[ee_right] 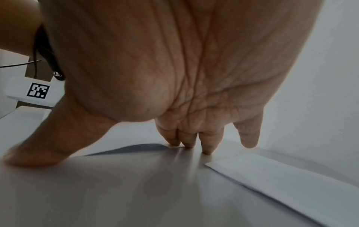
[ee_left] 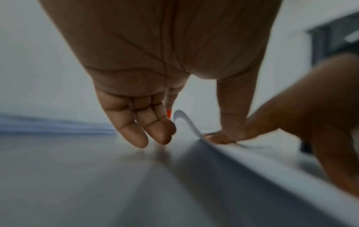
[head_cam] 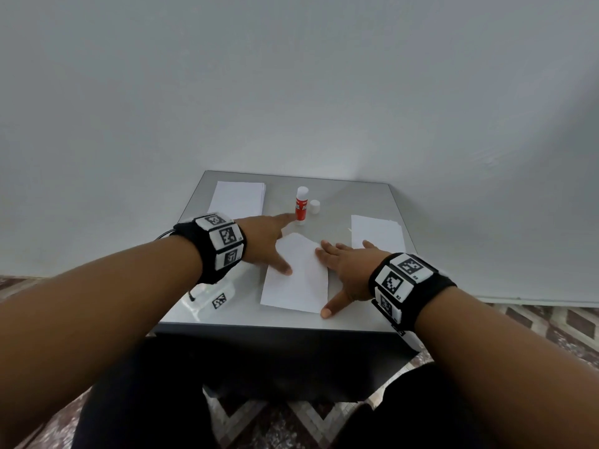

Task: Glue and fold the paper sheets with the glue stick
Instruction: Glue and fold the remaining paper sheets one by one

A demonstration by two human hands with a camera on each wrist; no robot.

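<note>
Head view: soft, even, dimmish daylight; wide-angle bending at edges; glossy surface (head_cam: pixel 340 202) mirrors wristband faintly. Left wrist view: heavy motion blur, palm close and soft, fingers (ee_left: pixel 136 135) reflected on surface. Right wrist view: sharper palm creases, faint finger shadows, edges smeared.

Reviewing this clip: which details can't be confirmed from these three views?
- Glue on the folded sheet: hidden inside the fold, head view.
- Label on the glue stick: too small in the head view; the left hand hides nearly all of it in the left wrist view.
- Number of sheets in the far-left stack: too small in the head view, blurred in the left wrist view.
</note>
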